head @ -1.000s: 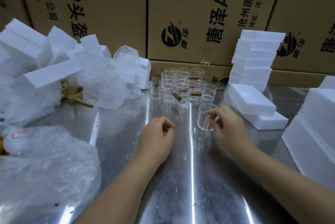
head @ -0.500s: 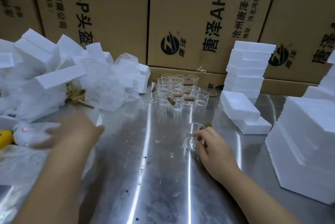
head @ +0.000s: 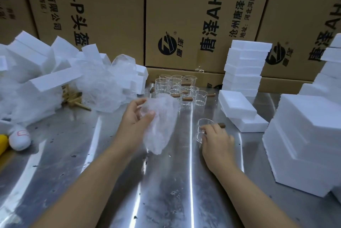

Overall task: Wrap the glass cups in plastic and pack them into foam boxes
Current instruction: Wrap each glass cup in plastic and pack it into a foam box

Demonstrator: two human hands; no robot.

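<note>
My left hand [head: 135,117] holds a thin clear plastic bag [head: 160,122] above the middle of the steel table [head: 103,181]; the bag hangs down from its fingers. My right hand [head: 216,140] grips a glass cup [head: 203,129] that lies on its side on the table, its brown wooden handle [head: 221,125] pointing right. Several more glass cups [head: 177,89] with brown handles stand in a cluster at the back. White foam boxes [head: 304,135] are stacked at the right.
Foam lids lie in a pile [head: 239,111] and a tall stack [head: 243,69] at the back right. Loose foam pieces and crumpled plastic [head: 103,84] crowd the left. Cardboard cartons [head: 184,15] wall the back. A white and yellow object [head: 18,137] lies at the left edge.
My left hand has come back from the plastic pile at the left with a clear bag. My right hand has pulled one cup out of the cluster and laid it on its side.
</note>
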